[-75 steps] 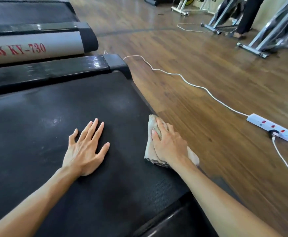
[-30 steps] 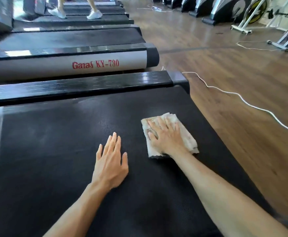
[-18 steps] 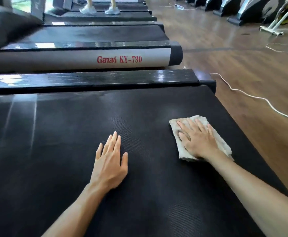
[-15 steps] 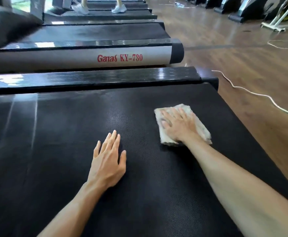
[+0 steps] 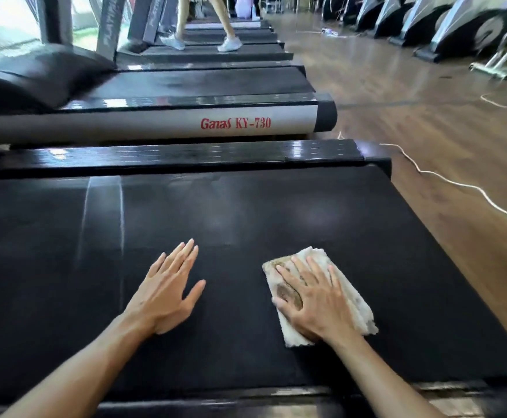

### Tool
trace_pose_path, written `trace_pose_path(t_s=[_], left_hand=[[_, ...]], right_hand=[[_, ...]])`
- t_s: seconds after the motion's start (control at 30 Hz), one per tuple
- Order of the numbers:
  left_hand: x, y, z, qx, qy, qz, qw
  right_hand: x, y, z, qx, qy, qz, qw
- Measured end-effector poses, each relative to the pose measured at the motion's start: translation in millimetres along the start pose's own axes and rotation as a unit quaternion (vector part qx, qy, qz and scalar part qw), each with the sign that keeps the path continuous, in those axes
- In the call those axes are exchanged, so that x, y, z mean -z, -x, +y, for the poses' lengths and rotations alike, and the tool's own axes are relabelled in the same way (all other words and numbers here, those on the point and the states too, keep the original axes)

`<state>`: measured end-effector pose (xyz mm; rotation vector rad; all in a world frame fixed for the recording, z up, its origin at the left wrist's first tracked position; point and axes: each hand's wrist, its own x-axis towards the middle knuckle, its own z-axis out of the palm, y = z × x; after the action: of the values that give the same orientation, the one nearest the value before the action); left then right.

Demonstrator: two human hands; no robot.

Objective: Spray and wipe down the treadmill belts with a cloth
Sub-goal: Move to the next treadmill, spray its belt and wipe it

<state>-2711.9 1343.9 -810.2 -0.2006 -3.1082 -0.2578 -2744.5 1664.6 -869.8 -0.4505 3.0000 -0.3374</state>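
My right hand (image 5: 315, 303) presses flat, fingers spread, on the cloth (image 5: 348, 294) near the belt's (image 5: 246, 206) near edge—left hand (image 5: 165, 291) flat, empty. Wiping under way; the other treadmills' belts likely remain.

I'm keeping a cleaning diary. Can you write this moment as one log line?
step: wiping | right hand: presses cloth flat on treadmill belt | left hand: flat on belt | spray bottle: not in view
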Motion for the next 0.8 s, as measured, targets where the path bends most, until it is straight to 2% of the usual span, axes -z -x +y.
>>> trace_pose_path(t_s=[0.07, 0.17, 0.27, 0.4, 0.57, 0.67, 0.73, 0.8], left_hand=[[12.8, 18.8, 7.7, 0.006, 0.018, 0.004, 1.000], [25.5, 44.0, 16.9, 0.038, 0.045, 0.026, 0.998], [37.7, 71.2, 16.9, 0.062, 0.077, 0.037, 0.994], [56.1, 99.1, -10.6, 0.070, 0.064, 0.031, 0.995], [81.6, 112.1, -49.4, 0.130, 0.066, 0.054, 0.988], [86.9, 124.9, -73.2, 0.156, 0.059, 0.064, 0.984], [89.5, 142.1, -95.3, 0.171, 0.060, 0.078, 0.980], [96.1, 162.4, -125.8, 0.178, 0.055, 0.106, 0.977]], right_hand=[[1.7, 10.6, -13.3, -0.040, -0.016, 0.022, 0.999], [1.5, 26.9, -31.2, -0.069, -0.004, -0.006, 0.998], [-5.4, 36.5, -45.6, -0.087, -0.011, 0.011, 0.996], [-17.7, 31.3, -58.5, -0.124, -0.016, 0.022, 0.992], [-11.4, 8.9, -78.2, -0.145, -0.033, 0.025, 0.989], [-21.6, -15.2, -94.1, -0.115, -0.037, 0.040, 0.992], [-27.1, -35.3, -122.5, -0.084, -0.013, 0.023, 0.996], [-32.4, -52.2, -162.2, -0.018, -0.003, 0.036, 0.999]])
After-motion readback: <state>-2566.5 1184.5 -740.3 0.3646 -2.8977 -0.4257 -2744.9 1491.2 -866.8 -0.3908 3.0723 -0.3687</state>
